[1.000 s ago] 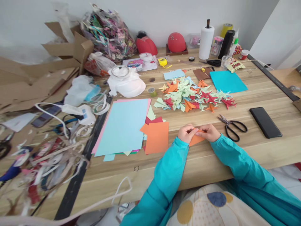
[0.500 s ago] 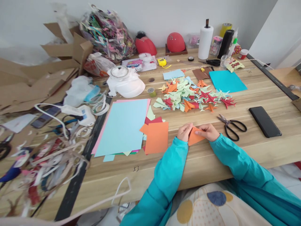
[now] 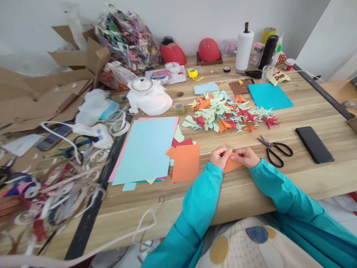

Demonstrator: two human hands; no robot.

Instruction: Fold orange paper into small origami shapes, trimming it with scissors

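Observation:
Between my two hands is a partly folded piece of orange paper (image 3: 232,166), held just over the front of the wooden table. My left hand (image 3: 220,156) pinches its upper left side with thumb and fingertips. On the upper right edge, my right hand (image 3: 247,157) grips it between thumb and fingers. To the left lies a flat orange sheet (image 3: 186,163) on top of other coloured pieces. Black-handled scissors (image 3: 275,150) rest with blades parted, right of my right hand. Beyond my hands is a heap of folded paper cranes (image 3: 220,109) in green, orange, red and blue.
Large light-blue sheets (image 3: 146,149) lie stacked at left. A black phone (image 3: 314,144) is at right, turquoise paper (image 3: 270,96) behind. Ribbons and a white cable (image 3: 111,242) clutter the left side. Another person's hand (image 3: 11,206) shows at the left edge.
My left thumb and fingers have shifted up and right over the orange paper, closer to my right hand. Another person's hand has come in at the left edge.

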